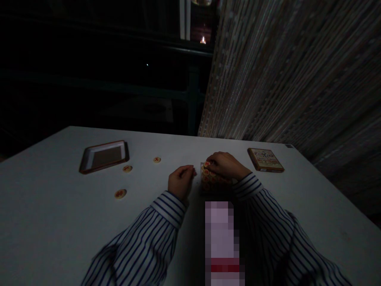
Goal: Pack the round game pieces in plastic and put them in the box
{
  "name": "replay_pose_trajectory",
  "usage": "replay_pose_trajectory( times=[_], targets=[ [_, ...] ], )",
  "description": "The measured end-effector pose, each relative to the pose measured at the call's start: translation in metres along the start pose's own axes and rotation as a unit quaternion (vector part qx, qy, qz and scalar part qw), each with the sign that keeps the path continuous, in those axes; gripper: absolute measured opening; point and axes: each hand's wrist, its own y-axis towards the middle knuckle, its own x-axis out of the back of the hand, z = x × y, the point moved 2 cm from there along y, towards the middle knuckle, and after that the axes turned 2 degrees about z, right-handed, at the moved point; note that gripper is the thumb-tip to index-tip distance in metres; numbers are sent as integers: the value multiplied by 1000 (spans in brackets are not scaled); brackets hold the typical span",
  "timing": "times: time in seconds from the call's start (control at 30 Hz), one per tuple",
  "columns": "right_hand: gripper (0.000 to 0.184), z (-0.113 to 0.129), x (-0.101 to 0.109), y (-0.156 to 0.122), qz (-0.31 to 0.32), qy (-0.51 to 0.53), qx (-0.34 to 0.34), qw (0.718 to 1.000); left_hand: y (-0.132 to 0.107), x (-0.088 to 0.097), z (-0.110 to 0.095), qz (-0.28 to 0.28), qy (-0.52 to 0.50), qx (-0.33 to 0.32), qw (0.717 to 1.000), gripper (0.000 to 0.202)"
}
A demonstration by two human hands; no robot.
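Observation:
My right hand (228,165) reaches over a small box (202,190) packed with round, pale xiangqi pieces with red markings. Its thumb and fingers are closed on one xiangqi piece (206,163) at the box's far left corner. Just left of the box, my left hand (180,181) hovers with its fingers curled together. What it holds, if anything, is hidden. Farther left, loose on the white table (143,222), lie three more pieces: one xiangqi piece (156,159) at the back, a second piece (127,169) and a nearer piece (120,194).
An open shallow tray or lid (107,156) with a brown rim lies at the back left. On the right is a flat box (266,159) with a printed cover. A string curtain (268,71) hangs behind the table's far edge. The room is dim.

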Motion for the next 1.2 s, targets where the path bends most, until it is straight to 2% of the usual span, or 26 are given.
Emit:
replay_pose_trajectory(
  times=[0.27,1.2],
  targets=[
    [31,-1,-4,1,5,-2,14,1000,-4,-2,-9,-7,2,6,1000,25],
    [30,0,-3,1,26,1,23,999,-5,-2,-8,-2,12,3,1000,25]
  ],
)
